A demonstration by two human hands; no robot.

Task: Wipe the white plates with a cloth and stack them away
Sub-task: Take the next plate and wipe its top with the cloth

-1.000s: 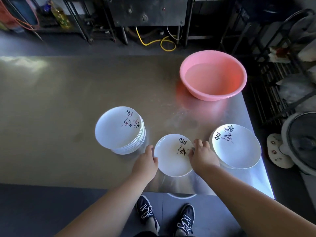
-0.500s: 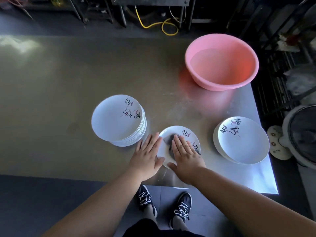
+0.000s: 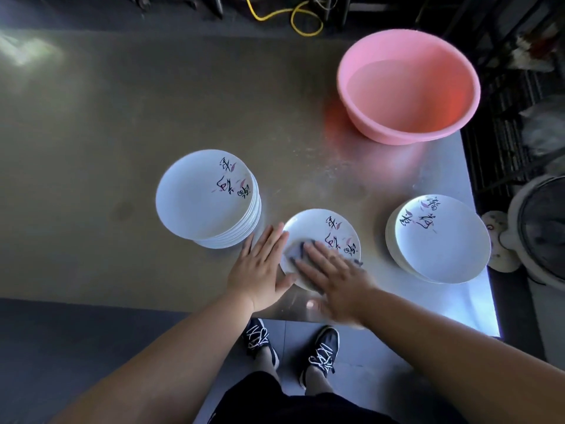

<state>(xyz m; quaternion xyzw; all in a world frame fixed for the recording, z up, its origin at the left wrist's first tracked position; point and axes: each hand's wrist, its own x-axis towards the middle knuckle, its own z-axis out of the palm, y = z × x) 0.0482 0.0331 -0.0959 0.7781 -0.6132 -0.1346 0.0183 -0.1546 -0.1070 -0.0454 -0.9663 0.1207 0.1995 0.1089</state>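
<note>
While the right hand (image 3: 336,276) lies flat, fingers straight and spread, it presses a dark cloth (image 3: 298,252) onto the single white plate (image 3: 308,228); only bits of cloth show past the fingertips and at the hand's right edge. Plate sits on the steel table (image 3: 122,117) near the front edge, between the two stacks, black brush lettering on its far right part. Left hand (image 3: 260,267) is also flat and relaxed, gripping nothing: palm on the table, fingers lying along the plate's left rim, thumb at the near rim. Right hand is slightly blurred.

Left stack of plates (image 3: 201,194): tall, many plates, just beside the left fingertips, same lettering on top. Right stack of plates (image 3: 440,240): lower, near the table's right edge, apart from the single plate.

Pink plastic basin (image 3: 409,87) at far right of the table, well apart from the plates, looks to hold water. Yellow hose (image 3: 293,19) on the floor behind the table. Fan (image 3: 544,234) on the floor to the right. Black sneakers with white laces (image 3: 321,353) below the table edge.
</note>
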